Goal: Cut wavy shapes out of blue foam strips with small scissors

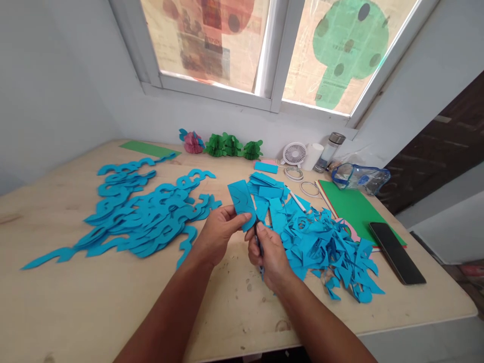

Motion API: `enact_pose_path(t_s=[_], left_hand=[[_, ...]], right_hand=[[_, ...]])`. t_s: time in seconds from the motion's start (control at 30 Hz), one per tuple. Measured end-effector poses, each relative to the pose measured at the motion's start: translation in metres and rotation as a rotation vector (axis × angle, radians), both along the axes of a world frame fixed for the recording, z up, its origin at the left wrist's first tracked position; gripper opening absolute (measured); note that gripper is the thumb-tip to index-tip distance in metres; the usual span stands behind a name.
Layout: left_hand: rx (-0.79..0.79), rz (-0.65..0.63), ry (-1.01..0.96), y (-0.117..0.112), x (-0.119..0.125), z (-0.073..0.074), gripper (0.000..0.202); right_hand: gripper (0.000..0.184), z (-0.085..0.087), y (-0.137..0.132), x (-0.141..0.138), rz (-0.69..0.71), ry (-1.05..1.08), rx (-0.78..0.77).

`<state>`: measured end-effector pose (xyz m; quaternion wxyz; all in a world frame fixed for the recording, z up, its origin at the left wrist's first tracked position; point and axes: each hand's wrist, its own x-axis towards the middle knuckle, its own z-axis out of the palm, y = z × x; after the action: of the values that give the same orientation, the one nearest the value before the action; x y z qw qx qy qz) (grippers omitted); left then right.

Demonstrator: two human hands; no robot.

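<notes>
Blue paper piece (242, 200) pinched between left fingers (235, 217), scissors (258, 247) below

From here I count one blue card (242, 201), one pair of scissors (258, 241), one phone (397, 252), one fan (294, 154), one bottle (329, 151), two tape rings (294, 173), two green sheets (353, 209).

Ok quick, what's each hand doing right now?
Left hand: closed, pinching a blue paper piece.
Right hand: closed around what look like scissors, at the paper's lower edge.
</notes>
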<state>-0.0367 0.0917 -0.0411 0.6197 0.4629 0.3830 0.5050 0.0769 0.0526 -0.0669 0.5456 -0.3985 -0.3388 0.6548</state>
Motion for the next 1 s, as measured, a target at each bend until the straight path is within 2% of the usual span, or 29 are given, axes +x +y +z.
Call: enact_pose_path(t_s=[0.23,1.0], left_hand=[[0.065,-0.075,0.041,-0.0013,0.0010,0.0043,0.019],[0.053,-0.050,0.039,-0.0008,0.0013,0.0017,0.018]], right_hand=[[0.046,-0.0019,0.0002,0.0003,-0.031,-0.006,-0.004],[0.047,-0.0015,-0.0004,-0.0014,-0.033,0.007,-0.010]])
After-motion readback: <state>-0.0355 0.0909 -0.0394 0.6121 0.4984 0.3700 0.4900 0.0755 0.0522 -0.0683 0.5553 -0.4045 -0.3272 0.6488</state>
